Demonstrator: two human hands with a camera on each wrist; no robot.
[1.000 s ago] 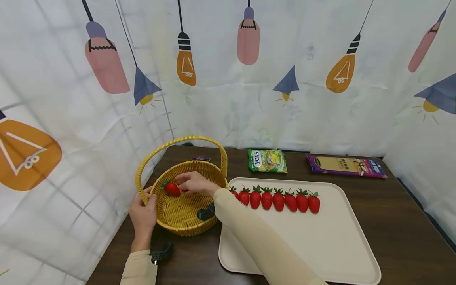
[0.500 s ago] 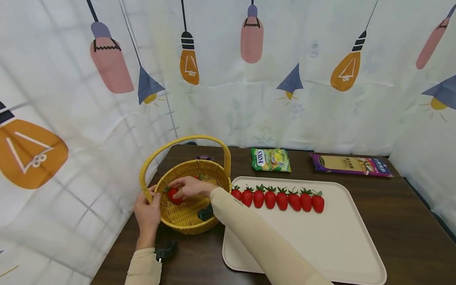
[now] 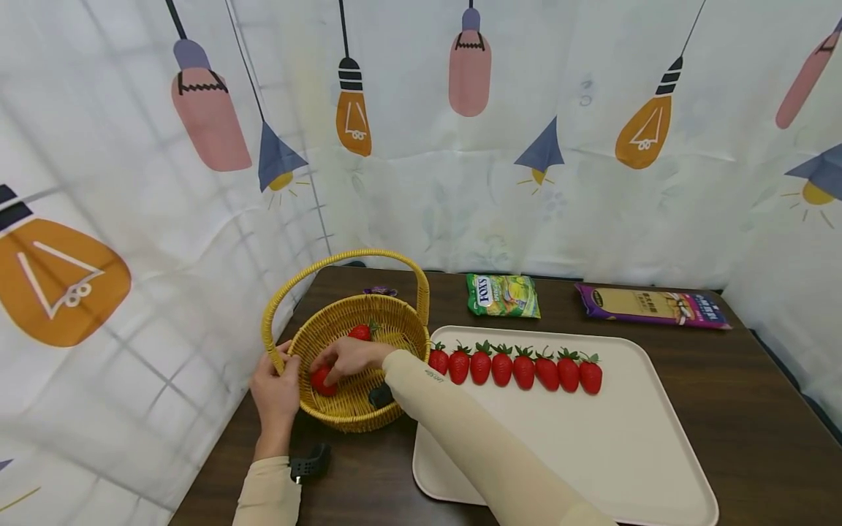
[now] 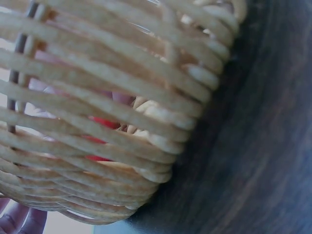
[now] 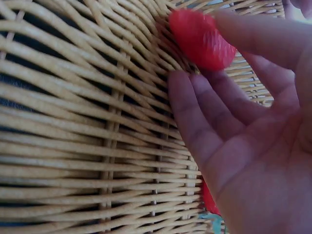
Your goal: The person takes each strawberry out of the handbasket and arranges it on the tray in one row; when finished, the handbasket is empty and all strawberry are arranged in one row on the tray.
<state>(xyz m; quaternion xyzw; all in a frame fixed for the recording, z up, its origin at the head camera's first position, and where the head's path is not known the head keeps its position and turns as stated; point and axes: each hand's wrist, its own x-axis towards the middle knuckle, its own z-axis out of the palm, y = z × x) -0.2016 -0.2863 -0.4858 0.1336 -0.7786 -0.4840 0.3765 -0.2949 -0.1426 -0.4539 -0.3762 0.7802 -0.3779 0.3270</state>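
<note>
The left hand grips the yellow wicker basket at its left rim, where the arched handle meets it. Inside the basket, the right hand pinches a red strawberry near the left wall. In the right wrist view the thumb lies against this strawberry, with the other fingers beside the weave. A second strawberry with green leaves lies toward the back of the basket. Through gaps in the weave, the left wrist view shows a bit of red.
Right of the basket, a cream tray carries a row of several strawberries along its far side. Behind it lie a green FOX'S candy bag and a long purple packet. A small purple item sits behind the basket.
The right hand has moved lower inside the basket with its strawberry, toward the near left wall. The strawberry at the back has come into view from behind that hand. The left hand keeps its hold.
</note>
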